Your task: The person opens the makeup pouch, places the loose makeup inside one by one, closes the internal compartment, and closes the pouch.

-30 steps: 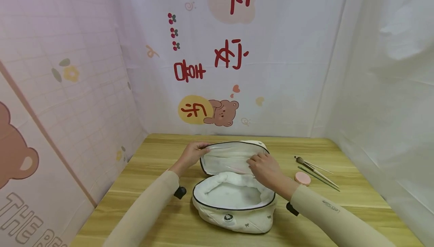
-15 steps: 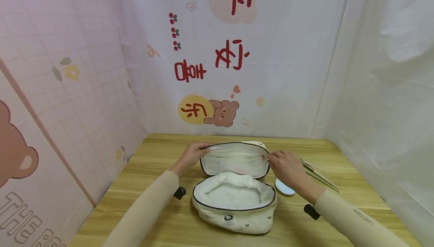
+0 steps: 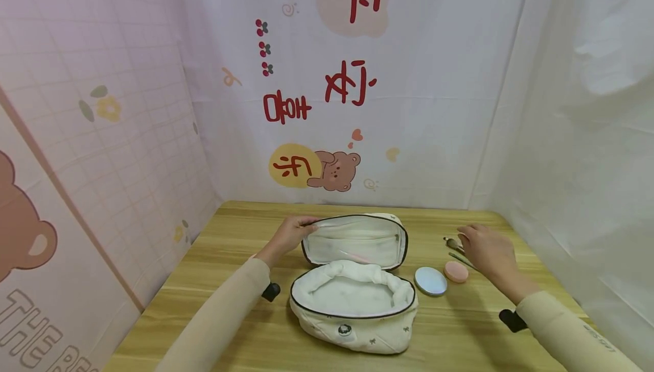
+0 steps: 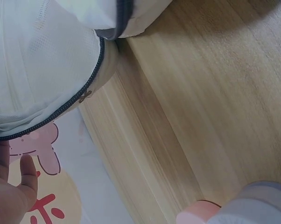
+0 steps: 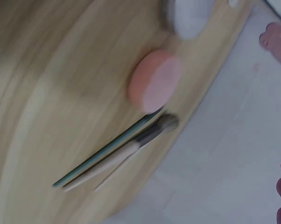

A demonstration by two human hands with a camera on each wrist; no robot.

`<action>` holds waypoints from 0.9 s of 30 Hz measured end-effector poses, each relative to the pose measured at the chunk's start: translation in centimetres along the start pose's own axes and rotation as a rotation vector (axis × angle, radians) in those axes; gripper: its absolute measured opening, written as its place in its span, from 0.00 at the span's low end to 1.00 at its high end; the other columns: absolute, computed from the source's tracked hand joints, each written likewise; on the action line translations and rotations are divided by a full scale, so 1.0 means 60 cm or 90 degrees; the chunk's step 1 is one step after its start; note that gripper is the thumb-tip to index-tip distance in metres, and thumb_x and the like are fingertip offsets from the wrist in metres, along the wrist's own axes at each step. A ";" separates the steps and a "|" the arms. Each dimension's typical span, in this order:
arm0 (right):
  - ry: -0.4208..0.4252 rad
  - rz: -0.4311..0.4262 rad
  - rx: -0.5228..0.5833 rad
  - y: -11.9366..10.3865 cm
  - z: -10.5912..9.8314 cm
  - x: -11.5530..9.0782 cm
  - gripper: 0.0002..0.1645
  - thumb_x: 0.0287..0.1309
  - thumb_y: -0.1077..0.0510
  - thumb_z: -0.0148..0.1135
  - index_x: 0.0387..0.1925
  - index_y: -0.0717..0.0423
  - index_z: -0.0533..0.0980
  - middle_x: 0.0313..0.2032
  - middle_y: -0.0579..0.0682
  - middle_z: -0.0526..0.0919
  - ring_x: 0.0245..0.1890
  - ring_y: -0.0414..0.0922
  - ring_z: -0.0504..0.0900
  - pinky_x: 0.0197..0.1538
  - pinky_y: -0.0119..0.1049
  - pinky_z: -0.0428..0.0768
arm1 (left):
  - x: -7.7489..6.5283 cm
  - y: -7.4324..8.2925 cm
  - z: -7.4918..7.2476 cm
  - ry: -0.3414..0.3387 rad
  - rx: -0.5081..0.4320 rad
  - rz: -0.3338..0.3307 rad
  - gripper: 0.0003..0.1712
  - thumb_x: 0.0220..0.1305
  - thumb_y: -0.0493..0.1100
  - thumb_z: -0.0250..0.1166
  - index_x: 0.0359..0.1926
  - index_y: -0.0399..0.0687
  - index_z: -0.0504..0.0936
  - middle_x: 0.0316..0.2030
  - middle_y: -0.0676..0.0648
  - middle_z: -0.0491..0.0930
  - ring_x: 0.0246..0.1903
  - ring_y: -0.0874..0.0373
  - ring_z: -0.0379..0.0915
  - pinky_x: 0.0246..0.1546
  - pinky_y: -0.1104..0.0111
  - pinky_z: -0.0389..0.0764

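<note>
A cream quilted makeup bag point(image 3: 353, 331) stands unzipped on the table, its padded white inside showing. Its lid point(image 3: 360, 247) is tipped up at the back, with a mesh pocket and a zip across it. My left hand point(image 3: 290, 234) grips the lid's upper left corner; some fingers pass behind its dark zipped edge point(image 4: 82, 93). To the right, my right hand point(image 3: 487, 250) hovers with loosely bent fingers and nothing in them. It partly covers a makeup brush point(image 5: 131, 149) and a green stick point(image 5: 105, 149). A thin pale stick point(image 5: 115, 172) lies alongside them.
Between the bag and the brushes lie a round pale-blue-topped disc point(image 3: 431, 280) and a pink round puff-like piece point(image 3: 456, 271). Beyond the wooden table's point(image 3: 245, 216) far edge hangs a printed white cloth point(image 3: 434, 150); more cloth encloses both sides.
My right hand has left the lid's mesh, passed its right edge and swung right over the brushes. The pale-blue disc has come into sight. My left hand stays at the lid's corner.
</note>
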State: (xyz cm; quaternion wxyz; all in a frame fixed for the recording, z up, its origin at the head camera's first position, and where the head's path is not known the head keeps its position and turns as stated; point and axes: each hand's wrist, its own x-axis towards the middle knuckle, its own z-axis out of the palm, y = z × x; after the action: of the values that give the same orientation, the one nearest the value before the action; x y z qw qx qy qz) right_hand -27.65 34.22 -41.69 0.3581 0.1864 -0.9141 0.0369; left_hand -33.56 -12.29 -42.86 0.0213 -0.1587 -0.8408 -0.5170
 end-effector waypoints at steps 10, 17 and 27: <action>-0.070 0.046 -0.039 0.090 0.011 -0.053 0.08 0.47 0.65 0.71 0.33 0.63 0.85 0.29 0.62 0.84 0.26 0.61 0.81 0.28 0.55 0.79 | -0.002 0.004 0.000 -0.007 0.011 -0.009 0.15 0.71 0.40 0.62 0.55 0.45 0.85 0.52 0.47 0.83 0.53 0.52 0.75 0.53 0.56 0.77; -0.187 0.058 -0.040 0.118 0.022 -0.076 0.12 0.49 0.62 0.73 0.37 0.63 0.84 0.32 0.62 0.84 0.29 0.61 0.82 0.29 0.56 0.78 | -0.003 0.003 -0.001 -0.009 0.012 -0.008 0.15 0.71 0.41 0.61 0.56 0.45 0.84 0.54 0.46 0.81 0.55 0.51 0.75 0.54 0.55 0.76; -0.254 0.010 -0.010 0.127 0.049 -0.103 0.08 0.49 0.62 0.75 0.34 0.58 0.84 0.25 0.49 0.82 0.24 0.51 0.80 0.24 0.50 0.76 | 0.001 0.000 0.000 -0.013 0.007 -0.011 0.15 0.71 0.41 0.62 0.55 0.46 0.85 0.54 0.47 0.82 0.54 0.52 0.75 0.54 0.56 0.77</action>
State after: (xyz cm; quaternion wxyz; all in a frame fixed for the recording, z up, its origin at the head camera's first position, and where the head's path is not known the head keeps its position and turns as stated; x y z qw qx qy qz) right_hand -28.17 42.65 -47.47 0.1708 0.1802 -0.9687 -0.0054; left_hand -33.59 -12.24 -42.84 0.0089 -0.1565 -0.8451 -0.5111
